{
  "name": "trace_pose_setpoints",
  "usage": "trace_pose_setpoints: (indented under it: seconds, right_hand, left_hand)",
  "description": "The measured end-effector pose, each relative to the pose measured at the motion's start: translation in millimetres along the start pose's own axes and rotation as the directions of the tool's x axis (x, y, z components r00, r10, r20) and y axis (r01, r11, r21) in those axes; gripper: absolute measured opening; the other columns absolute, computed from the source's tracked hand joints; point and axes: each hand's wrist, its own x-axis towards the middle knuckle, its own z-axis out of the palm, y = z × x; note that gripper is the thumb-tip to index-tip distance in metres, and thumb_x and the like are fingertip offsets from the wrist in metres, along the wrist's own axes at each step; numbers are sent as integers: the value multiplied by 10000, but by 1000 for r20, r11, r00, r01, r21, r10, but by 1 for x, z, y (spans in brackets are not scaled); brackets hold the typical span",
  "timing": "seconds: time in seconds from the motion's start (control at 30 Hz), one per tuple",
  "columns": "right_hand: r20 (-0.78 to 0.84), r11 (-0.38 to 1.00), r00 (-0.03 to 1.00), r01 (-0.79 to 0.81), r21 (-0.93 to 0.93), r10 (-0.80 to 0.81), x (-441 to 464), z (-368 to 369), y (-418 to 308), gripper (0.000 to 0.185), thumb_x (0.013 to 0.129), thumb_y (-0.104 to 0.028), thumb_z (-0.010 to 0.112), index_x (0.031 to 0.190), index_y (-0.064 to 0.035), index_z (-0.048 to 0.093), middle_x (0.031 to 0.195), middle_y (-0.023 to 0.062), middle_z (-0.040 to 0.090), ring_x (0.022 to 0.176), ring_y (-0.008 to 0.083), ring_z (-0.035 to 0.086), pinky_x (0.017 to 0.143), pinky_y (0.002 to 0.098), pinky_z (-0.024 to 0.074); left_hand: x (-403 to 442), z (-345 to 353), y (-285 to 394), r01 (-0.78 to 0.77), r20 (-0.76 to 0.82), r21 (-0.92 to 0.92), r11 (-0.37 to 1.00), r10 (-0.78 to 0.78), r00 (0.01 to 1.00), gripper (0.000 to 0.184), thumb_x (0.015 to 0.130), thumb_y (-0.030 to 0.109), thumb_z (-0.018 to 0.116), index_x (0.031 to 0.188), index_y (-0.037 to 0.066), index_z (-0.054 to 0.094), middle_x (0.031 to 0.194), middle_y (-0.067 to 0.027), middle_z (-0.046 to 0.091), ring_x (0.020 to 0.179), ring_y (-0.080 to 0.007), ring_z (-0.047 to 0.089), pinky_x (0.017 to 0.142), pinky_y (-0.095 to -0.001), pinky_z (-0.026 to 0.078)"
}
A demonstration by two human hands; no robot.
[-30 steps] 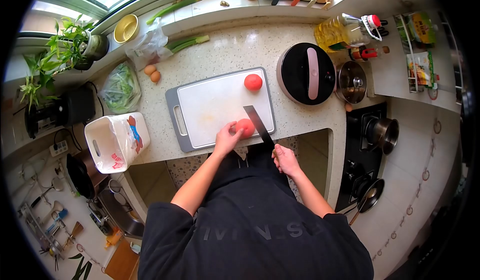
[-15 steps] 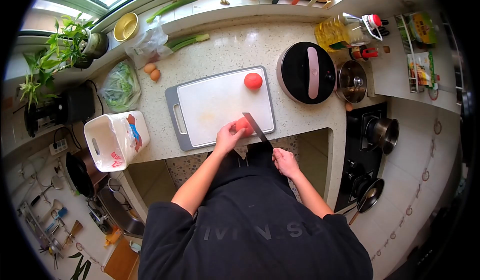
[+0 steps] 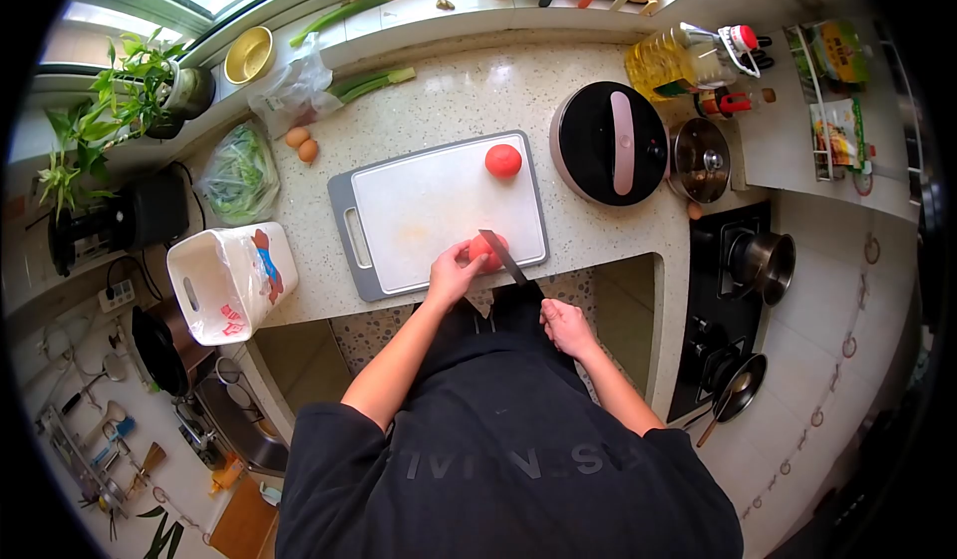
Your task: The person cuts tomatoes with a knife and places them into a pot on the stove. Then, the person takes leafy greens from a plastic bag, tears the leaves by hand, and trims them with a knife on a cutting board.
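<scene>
A red tomato (image 3: 479,248) rests near the front edge of the white, grey-rimmed cutting board (image 3: 399,190). My left hand (image 3: 454,272) holds it from the left, fingers closed around its side. In my right hand (image 3: 567,327) is the handle of a kitchen knife (image 3: 505,257). Its dark blade slants up and left over the tomato; whether it has cut in cannot be made out. Another whole tomato (image 3: 502,161) lies at the board's far right corner, apart from both hands.
Right of the board stands a black cooker (image 3: 588,145). To the left are a white bin (image 3: 209,285), two eggs (image 3: 303,144) and bagged greens (image 3: 242,175). An oil bottle (image 3: 666,65) stands at the back right, with a stove (image 3: 720,300) below it.
The knife blade has shifted slightly left and now lies across the tomato's top. My right hand moved slightly left and down. My left hand stays on the tomato.
</scene>
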Motion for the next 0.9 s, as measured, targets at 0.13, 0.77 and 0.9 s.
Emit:
trace_pose_setpoints:
  seconds: [0.13, 0.77, 0.9]
  right_hand:
    - [5, 1000, 1000, 2, 1, -2, -1, 2, 0, 608, 1070, -573, 495, 795, -46, 617, 587, 26, 587, 542, 127, 598, 542, 305, 470]
    - [-10, 999, 999, 32, -4, -32, -3, 4, -4, 601, 1081, -544, 490, 800, -29, 620, 577, 39, 580, 532, 136, 598, 542, 309, 469]
    - [-30, 999, 999, 34, 31, -33, -2, 4, 3, 599, 1084, -548, 482, 808, -34, 616, 568, 24, 565, 494, 114, 562, 495, 291, 445]
  left_hand:
    - [1, 0, -1, -2, 2, -5, 1000, 2, 1000, 594, 902, 336, 820, 1344, -24, 653, 1152, -143, 768, 1045, -204, 732, 949, -323, 560]
    - [-7, 0, 12, -16, 37, 7, 1000, 16, 999, 585, 884, 296, 839, 1306, -65, 655, 1146, -135, 762, 1015, -182, 736, 916, -318, 579]
    - [-8, 0, 13, 15, 34, -33, 999, -14, 999, 571, 896, 285, 835, 1317, -56, 655, 1144, -126, 763, 1015, -172, 731, 921, -313, 574]
